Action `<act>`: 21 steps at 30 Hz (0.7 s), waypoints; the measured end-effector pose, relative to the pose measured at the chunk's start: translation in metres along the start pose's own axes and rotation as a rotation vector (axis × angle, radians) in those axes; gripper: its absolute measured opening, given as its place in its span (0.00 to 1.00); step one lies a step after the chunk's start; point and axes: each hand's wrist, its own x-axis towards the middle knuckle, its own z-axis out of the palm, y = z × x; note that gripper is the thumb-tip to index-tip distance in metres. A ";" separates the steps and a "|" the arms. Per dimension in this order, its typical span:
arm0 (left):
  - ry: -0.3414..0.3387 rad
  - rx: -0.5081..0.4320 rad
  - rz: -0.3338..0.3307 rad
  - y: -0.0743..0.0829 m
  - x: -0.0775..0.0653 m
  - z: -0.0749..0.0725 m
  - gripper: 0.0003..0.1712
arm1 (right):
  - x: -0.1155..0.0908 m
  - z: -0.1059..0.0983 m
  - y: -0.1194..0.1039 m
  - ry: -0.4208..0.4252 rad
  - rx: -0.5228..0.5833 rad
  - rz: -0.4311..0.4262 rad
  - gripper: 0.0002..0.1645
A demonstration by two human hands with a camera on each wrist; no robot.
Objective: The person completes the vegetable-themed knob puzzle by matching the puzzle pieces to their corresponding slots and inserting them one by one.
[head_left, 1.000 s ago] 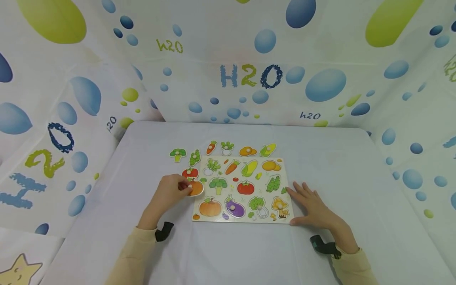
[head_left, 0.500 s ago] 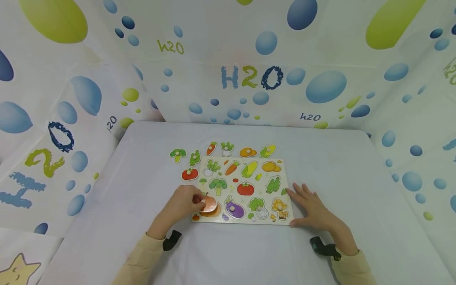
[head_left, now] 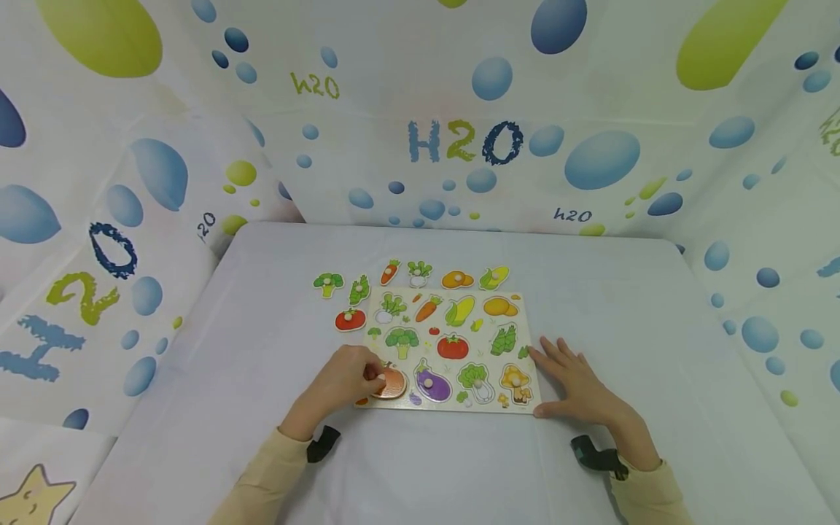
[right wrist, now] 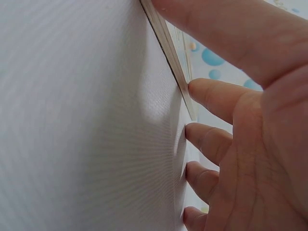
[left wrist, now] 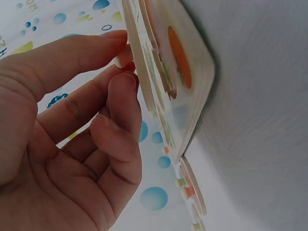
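In the head view my left hand (head_left: 348, 380) is over the lower left corner of the puzzle board (head_left: 453, 407). Its thumb and fingertips pinch the knob of an orange pumpkin puzzle piece (head_left: 395, 383), which covers the pumpkin picture there. The left wrist view shows the piece's edge (left wrist: 138, 57) close to the board; whether it is fully seated I cannot tell. My right hand (head_left: 577, 383) lies with fingers spread at the board's right edge, thumb and index finger touching it. Eggplant (head_left: 433, 384), bok choy (head_left: 477, 380) and mushroom (head_left: 515, 380) fill the rest of the bottom row.
Loose knobbed pieces lie around the board: tomato (head_left: 351, 320), broccoli (head_left: 327, 284), asparagus (head_left: 359, 290), carrot (head_left: 390, 273), radish (head_left: 418, 273), potato (head_left: 457, 280) and corn (head_left: 494, 277). A white cloth covers the table (head_left: 590, 292); printed curtains hang behind and beside it.
My left hand has carried the pumpkin piece from beside the board's left edge, right and toward me, down onto the pumpkin picture. The right hand has stayed in place.
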 end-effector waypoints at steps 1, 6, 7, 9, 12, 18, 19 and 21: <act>-0.002 0.006 -0.007 0.000 0.000 0.001 0.03 | 0.000 0.000 0.000 0.000 0.000 0.000 0.63; -0.002 0.026 -0.041 0.001 0.001 0.005 0.03 | 0.001 0.001 0.001 -0.005 -0.005 0.000 0.63; -0.002 0.030 -0.042 0.000 0.001 0.006 0.03 | 0.001 0.001 0.001 -0.006 -0.004 0.000 0.63; -0.001 0.033 -0.041 0.000 0.001 0.007 0.04 | 0.001 0.001 0.001 -0.004 -0.003 -0.004 0.63; -0.001 0.037 -0.026 -0.001 0.001 0.007 0.05 | 0.001 0.002 0.002 -0.002 -0.005 -0.004 0.63; -0.002 0.056 -0.011 -0.002 0.002 0.010 0.07 | 0.001 0.002 0.003 0.001 -0.004 0.000 0.63; -0.002 0.057 -0.016 -0.002 0.003 0.011 0.07 | 0.000 0.002 0.002 0.002 -0.004 0.002 0.63; -0.001 0.055 -0.036 -0.002 0.004 0.014 0.07 | 0.000 0.001 0.002 0.001 -0.007 0.002 0.63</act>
